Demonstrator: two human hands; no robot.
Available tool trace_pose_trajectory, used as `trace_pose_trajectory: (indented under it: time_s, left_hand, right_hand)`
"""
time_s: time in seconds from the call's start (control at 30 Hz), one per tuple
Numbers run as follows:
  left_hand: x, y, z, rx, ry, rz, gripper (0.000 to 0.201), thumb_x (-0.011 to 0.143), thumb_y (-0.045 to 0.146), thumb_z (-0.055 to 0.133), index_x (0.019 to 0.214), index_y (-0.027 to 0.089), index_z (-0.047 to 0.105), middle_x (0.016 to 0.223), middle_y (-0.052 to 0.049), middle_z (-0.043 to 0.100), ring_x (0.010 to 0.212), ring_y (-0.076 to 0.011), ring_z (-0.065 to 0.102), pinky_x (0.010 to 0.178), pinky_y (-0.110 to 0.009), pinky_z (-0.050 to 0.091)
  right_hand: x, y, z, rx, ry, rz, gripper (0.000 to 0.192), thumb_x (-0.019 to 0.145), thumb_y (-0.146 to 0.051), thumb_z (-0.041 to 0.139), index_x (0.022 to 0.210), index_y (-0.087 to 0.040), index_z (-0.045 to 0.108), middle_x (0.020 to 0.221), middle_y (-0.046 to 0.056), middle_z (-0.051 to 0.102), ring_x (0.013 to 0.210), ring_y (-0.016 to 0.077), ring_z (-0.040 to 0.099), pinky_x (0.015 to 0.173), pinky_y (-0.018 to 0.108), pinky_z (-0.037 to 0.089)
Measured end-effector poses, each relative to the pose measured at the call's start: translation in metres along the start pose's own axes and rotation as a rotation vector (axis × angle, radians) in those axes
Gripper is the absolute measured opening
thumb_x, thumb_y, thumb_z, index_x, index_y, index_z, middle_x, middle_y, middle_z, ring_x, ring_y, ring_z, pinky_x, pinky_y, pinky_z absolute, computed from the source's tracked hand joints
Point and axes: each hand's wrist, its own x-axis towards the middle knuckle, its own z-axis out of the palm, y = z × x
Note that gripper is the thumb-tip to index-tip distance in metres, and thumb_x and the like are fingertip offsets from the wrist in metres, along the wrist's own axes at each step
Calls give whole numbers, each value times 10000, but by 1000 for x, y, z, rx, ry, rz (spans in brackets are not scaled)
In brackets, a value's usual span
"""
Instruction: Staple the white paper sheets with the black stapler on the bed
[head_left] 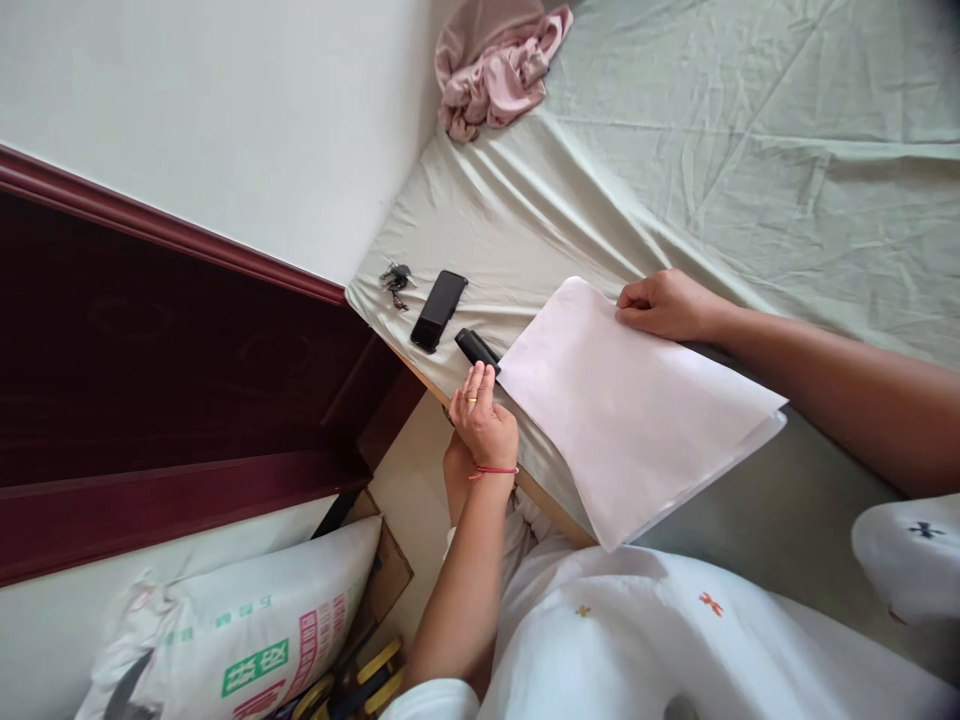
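Observation:
A stack of white paper sheets (630,405) lies on a bed covered by a pale green sheet (712,160). My right hand (664,303) rests on the far corner of the stack, fingers curled, pressing it down. My left hand (484,420) reaches to a black stapler (475,347) at the near corner of the paper, fingertips touching its rear end. A gold ring sits on one finger and a red string circles the wrist.
A black phone (439,309) and a bunch of keys (395,279) lie by the bed's corner. A crumpled pink cloth (499,65) sits at the bed's far side. A dark red wooden panel (172,350) and a printed sack (247,630) stand left.

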Motion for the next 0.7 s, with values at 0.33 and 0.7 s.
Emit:
trace_pose_trajectory:
  time_s: [0.33, 0.7]
  left_hand:
    - [3, -1, -3, -21, -37, 25, 628, 818, 29, 489, 1367, 221, 723, 1498, -137, 677, 1465, -273, 581, 1292, -511, 351]
    - [-13, 3, 2, -333, 56, -194, 593, 946, 190, 535, 1536, 202, 468, 1625, -217, 493, 1471, -279, 549, 1102, -404, 549]
  right_hand:
    - [0, -1, 0, 17, -3, 0, 130, 810, -316, 617, 806, -214, 698, 735, 19, 653, 750, 186, 575, 701, 314, 405]
    - [-3, 6, 0, 201, 116, 18, 294, 902, -494, 627, 936, -211, 701, 806, 36, 664, 724, 175, 547, 696, 318, 437]
